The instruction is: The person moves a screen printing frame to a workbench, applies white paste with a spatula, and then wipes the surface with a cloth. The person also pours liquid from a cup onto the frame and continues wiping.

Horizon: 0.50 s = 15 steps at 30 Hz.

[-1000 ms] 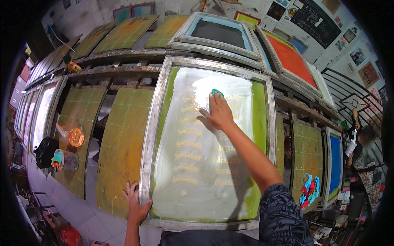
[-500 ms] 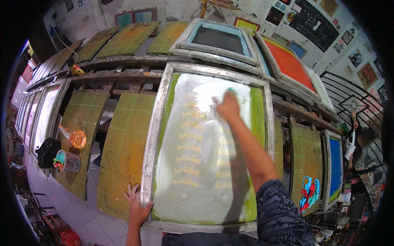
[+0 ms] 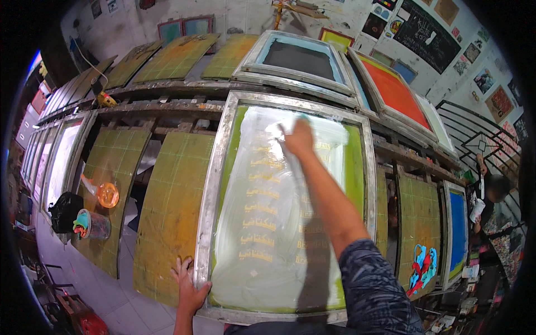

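A large screen printing frame (image 3: 365,167) lies before me, its mesh (image 3: 251,290) smeared with whitish, wet film over rows of yellowish lettering and green margins. My right hand (image 3: 300,138) is at the far part of the mesh, closed on a small teal wad (image 3: 303,118); whether it is cloth or sponge I cannot tell. Its arm reaches across the frame and casts a shadow. My left hand (image 3: 191,287) rests at the frame's near left corner, fingers spread over a yellowish board (image 3: 170,223), thumb against the metal edge.
On a board at left stand an orange round container (image 3: 108,195), a clear tub (image 3: 95,224) with cloths, and a black plastic bag (image 3: 65,207). Farther back lie a frame with a dark panel (image 3: 296,58) and a red one (image 3: 393,95). Blue-and-red cloths (image 3: 421,271) lie at right, near another person (image 3: 494,206).
My right hand with the teal wad has slid left over the far part of the mesh. My left hand stays at the frame's corner. The view has tilted slightly.
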{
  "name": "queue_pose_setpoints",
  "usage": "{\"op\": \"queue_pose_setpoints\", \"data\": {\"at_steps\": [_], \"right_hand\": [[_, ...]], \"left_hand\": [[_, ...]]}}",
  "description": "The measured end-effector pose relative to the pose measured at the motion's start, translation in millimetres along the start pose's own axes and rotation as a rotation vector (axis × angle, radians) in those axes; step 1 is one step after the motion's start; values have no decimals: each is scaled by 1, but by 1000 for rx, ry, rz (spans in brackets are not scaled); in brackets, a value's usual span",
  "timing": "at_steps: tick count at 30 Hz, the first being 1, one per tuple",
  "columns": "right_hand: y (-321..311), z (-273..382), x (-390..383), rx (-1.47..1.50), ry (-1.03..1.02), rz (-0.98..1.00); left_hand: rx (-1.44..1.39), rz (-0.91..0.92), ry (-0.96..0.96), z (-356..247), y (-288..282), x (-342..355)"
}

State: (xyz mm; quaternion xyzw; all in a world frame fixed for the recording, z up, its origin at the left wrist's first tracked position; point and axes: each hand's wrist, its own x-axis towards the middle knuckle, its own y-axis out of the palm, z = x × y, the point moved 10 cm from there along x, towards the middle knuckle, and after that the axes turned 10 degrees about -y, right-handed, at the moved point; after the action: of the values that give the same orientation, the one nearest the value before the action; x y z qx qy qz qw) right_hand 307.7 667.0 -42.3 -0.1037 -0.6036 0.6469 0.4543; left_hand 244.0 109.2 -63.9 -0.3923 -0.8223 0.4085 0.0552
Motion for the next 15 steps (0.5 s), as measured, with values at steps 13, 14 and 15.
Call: {"op": "queue_pose_setpoints", "data": {"at_steps": [13,14,15], "right_hand": [[-54,-79,-2,-138,-3,183],[-56,-91,-4,-139,44,166],[-60,-102,-7,-143,98,146]], "left_hand": [[10,1,-73,24,5,-6],[8,-1,-75,26,4,-7],[7,1,-70,24,5,-6]]}}
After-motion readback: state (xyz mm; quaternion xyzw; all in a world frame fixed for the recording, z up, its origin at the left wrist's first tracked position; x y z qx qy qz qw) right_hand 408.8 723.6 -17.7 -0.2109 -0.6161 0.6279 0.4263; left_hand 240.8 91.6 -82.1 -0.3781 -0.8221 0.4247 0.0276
